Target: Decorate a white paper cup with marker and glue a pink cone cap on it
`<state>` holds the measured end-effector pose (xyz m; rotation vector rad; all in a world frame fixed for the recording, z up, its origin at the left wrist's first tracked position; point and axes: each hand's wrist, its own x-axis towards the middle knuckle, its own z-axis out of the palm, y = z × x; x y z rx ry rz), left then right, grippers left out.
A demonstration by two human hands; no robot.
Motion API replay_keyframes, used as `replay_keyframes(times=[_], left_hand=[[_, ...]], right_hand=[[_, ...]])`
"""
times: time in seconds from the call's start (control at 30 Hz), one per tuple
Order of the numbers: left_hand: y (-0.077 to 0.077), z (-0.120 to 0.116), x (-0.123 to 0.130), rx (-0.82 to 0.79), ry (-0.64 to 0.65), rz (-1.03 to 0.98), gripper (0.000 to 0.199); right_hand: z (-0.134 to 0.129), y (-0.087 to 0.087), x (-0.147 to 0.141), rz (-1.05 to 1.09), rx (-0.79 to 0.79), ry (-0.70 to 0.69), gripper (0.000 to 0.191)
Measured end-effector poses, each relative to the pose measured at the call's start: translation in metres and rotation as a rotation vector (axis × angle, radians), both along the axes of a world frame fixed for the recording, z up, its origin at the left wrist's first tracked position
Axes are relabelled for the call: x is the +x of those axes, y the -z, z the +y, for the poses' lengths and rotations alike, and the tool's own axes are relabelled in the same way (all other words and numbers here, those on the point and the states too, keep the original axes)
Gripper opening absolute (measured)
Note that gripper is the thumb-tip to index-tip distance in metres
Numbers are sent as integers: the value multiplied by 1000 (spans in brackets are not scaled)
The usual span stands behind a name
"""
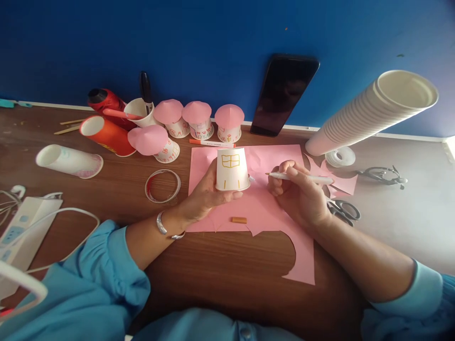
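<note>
Currently, left hand [203, 198] grips a tapered paper cup [232, 174], right hand [302, 196] a slim marker [321, 180]

The paper cup [232, 176] I hold looks smooth and matt, my felt-tip pen [322, 179] smooth white plastic. Below lies matt pink paper [258, 208] on a wood-grained worktop [227, 270] with a faint sheen. My bracelet [161, 223] is shiny silvery metal, my sleeve [103, 265] gathered cloth; the far smartphone [284, 94] has a glossy dark screen.
</note>
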<state>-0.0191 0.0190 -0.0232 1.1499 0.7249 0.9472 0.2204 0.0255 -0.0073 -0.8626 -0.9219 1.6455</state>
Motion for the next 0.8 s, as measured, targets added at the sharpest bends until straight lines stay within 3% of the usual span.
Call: replay_keyframes(times=[0.33, 0.63, 0.8], left_hand=[[-3, 1, 0, 30, 21, 33, 68], [-4, 0, 3, -208, -73, -75, 75], [-5, 0, 4, -247, -90, -73, 77]], right_hand=[[2, 7, 1, -35, 14, 49, 21], [2, -19, -15, 56, 106, -19, 20], [1, -21, -23, 71, 181, -44, 26]])
